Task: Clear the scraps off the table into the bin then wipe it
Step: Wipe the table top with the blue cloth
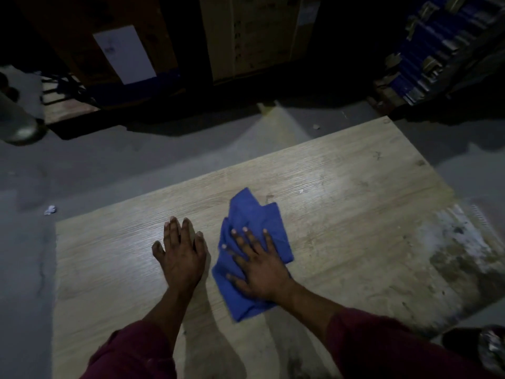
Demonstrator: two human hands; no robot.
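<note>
Counter wipe, scraps stage apparently done.

Right hand (259, 272): fingers spread flat, pressing folded blue cloth (255, 242) onto wooden counter (355, 214), likely to spread wiping pressure. Left hand (181, 253): just beside the cloth, flat on the counter, holding nothing, seemingly a brace. Grimy patch (453, 253): well right of right hand, unwiped. Bin: not identifiable.

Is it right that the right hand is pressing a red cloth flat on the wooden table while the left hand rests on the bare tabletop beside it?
Not quite: the cloth is blue, not red, as the head view shows. The right hand does press it flat on the wooden table, and the left hand rests on the bare tabletop beside it.
</note>
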